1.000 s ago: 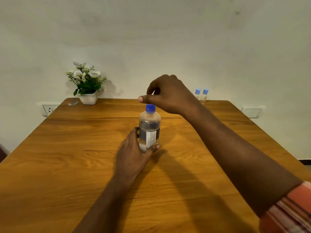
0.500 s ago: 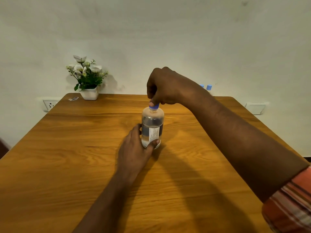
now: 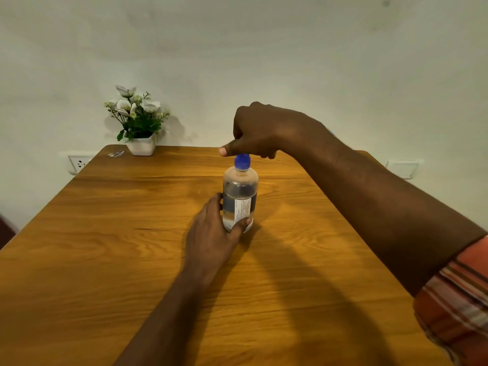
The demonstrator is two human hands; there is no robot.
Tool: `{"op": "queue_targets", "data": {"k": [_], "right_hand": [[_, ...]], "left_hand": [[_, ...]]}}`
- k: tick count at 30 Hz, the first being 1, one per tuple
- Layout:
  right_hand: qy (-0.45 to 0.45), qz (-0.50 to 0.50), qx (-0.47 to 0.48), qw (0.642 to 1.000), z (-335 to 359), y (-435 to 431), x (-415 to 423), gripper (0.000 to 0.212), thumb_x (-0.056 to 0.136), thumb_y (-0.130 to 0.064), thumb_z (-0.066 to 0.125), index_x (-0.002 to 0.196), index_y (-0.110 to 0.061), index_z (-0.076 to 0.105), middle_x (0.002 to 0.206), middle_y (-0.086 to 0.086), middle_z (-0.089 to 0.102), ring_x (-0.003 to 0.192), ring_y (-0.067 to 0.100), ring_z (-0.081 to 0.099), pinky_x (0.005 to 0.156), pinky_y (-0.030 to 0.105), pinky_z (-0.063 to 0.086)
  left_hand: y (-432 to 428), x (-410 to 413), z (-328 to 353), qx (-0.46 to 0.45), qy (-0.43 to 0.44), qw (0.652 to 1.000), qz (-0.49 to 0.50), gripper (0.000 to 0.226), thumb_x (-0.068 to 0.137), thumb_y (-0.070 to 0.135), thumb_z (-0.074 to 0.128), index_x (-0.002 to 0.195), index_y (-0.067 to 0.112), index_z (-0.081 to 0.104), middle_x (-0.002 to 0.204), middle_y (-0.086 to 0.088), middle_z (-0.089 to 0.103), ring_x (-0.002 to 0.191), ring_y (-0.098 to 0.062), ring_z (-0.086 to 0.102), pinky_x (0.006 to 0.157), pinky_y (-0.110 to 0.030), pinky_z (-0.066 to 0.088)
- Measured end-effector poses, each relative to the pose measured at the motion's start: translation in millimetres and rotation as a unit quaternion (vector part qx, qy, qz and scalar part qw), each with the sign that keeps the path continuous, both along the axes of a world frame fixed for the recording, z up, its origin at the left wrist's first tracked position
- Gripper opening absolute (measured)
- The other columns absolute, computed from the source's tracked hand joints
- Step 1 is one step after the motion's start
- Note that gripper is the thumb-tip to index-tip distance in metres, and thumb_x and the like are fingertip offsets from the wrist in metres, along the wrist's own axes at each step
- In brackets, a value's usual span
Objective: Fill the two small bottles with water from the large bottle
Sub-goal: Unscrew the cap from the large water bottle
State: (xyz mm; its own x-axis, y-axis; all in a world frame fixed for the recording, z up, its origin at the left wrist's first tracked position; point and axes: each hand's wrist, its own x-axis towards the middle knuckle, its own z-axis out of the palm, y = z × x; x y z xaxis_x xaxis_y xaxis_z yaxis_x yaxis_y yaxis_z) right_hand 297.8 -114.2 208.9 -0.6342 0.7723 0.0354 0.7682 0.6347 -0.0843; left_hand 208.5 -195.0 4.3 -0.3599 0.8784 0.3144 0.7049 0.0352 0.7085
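Observation:
The large clear bottle (image 3: 239, 196) stands upright in the middle of the wooden table (image 3: 105, 247), holding water and wearing a white label. My left hand (image 3: 214, 231) wraps around its lower part. My right hand (image 3: 260, 130) comes from above, fingers closed around the blue cap (image 3: 242, 161). The two small bottles at the table's far edge are hidden behind my right forearm, except for a sliver of blue (image 3: 332, 133).
A white pot of white flowers (image 3: 138, 122) stands at the far left corner, with a small wrapper (image 3: 116, 154) beside it. Wall sockets (image 3: 79, 163) sit left and right of the table, against the white wall.
My right hand came down from just above the bottle and closed on the blue cap, then twisted so its thumb now points left. The left hand kept its hold on the bottle.

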Motion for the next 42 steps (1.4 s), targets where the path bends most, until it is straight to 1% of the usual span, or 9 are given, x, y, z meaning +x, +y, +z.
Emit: {"op": "queue_targets", "data": {"k": [3,11,14,18,22,28,34,39,42], "right_hand": [[-0.037,-0.008,-0.014,0.999,-3,1,-6,0.035,0.089,-0.037,0.066,0.073,-0.010,0.051,0.066,0.010,0.062,0.049,0.021,0.062,0.057,0.033,0.058],[-0.096,0.040,-0.046,0.994,7,-5,-13,0.033,0.079,-0.016,0.077,0.110,-0.009,0.068,0.098,0.006,0.069,0.078,0.018,0.068,0.057,0.021,0.049],[-0.105,0.029,-0.042,0.993,7,-3,-14,0.047,0.076,-0.038,0.079,0.112,-0.010,0.066,0.103,0.008,0.068,0.082,0.022,0.068,0.068,0.029,0.056],[-0.107,-0.021,-0.027,0.994,8,1,-14,0.048,0.086,-0.054,0.061,0.084,-0.006,0.058,0.075,0.010,0.066,0.060,0.021,0.065,0.055,0.029,0.053],[-0.131,-0.047,-0.082,0.987,7,3,-19,0.037,0.092,-0.038,0.062,0.078,-0.004,0.057,0.074,0.013,0.066,0.057,0.022,0.063,0.057,0.031,0.053],[-0.136,0.005,-0.087,0.987,10,2,-21,0.026,0.087,-0.015,0.070,0.108,0.000,0.067,0.091,0.015,0.071,0.077,0.024,0.072,0.067,0.030,0.059],[-0.043,0.067,-0.058,0.995,1,5,5,0.030,0.081,-0.011,0.075,0.109,-0.013,0.068,0.105,0.001,0.067,0.091,0.016,0.066,0.073,0.023,0.052],[0.143,0.068,-0.084,0.984,-32,9,35,0.050,0.084,-0.008,0.071,0.131,-0.020,0.057,0.118,-0.005,0.057,0.103,0.008,0.055,0.090,0.022,0.046],[0.253,0.048,-0.088,0.962,-62,6,43,0.041,0.091,-0.009,0.061,0.130,-0.021,0.058,0.129,0.001,0.057,0.113,0.012,0.055,0.096,0.026,0.048]], "left_hand": [[0,0,0,-0.001,0.001,1.000,0.003,0.084,0.075,0.062,0.063,0.143,0.027,0.028,0.141,0.002,0.048,0.124,-0.017,0.050,0.096,-0.041,0.049],[-1,1,2,0.000,0.001,1.000,0.003,0.085,0.075,0.062,0.063,0.143,0.027,0.027,0.142,0.002,0.047,0.124,-0.017,0.049,0.096,-0.041,0.048],[-1,1,2,0.003,-0.001,1.000,0.002,0.084,0.076,0.061,0.064,0.143,0.026,0.028,0.141,0.002,0.048,0.123,-0.017,0.050,0.095,-0.039,0.048],[-1,1,2,0.009,0.005,1.000,0.002,0.083,0.076,0.060,0.064,0.143,0.026,0.028,0.140,0.002,0.048,0.122,-0.016,0.050,0.093,-0.035,0.047],[-1,0,1,0.012,0.001,1.000,-0.002,0.082,0.076,0.060,0.064,0.142,0.026,0.029,0.140,0.002,0.049,0.122,-0.016,0.051,0.093,-0.035,0.048],[-1,0,1,0.013,0.000,1.000,-0.002,0.081,0.076,0.060,0.064,0.142,0.027,0.030,0.139,0.003,0.049,0.121,-0.016,0.051,0.093,-0.038,0.050],[-1,-1,-1,0.032,0.001,0.999,-0.009,0.077,0.077,0.060,0.063,0.139,0.027,0.032,0.136,0.004,0.052,0.117,-0.014,0.054,0.088,-0.036,0.051],[1,-3,-2,0.041,-0.004,0.999,-0.007,0.077,0.076,0.059,0.064,0.139,0.027,0.033,0.134,0.003,0.053,0.115,-0.014,0.054,0.087,-0.039,0.053],[2,-5,-4,0.043,-0.001,0.999,-0.006,0.076,0.076,0.061,0.062,0.138,0.027,0.034,0.134,0.004,0.054,0.115,-0.014,0.054,0.086,-0.040,0.053]]}}
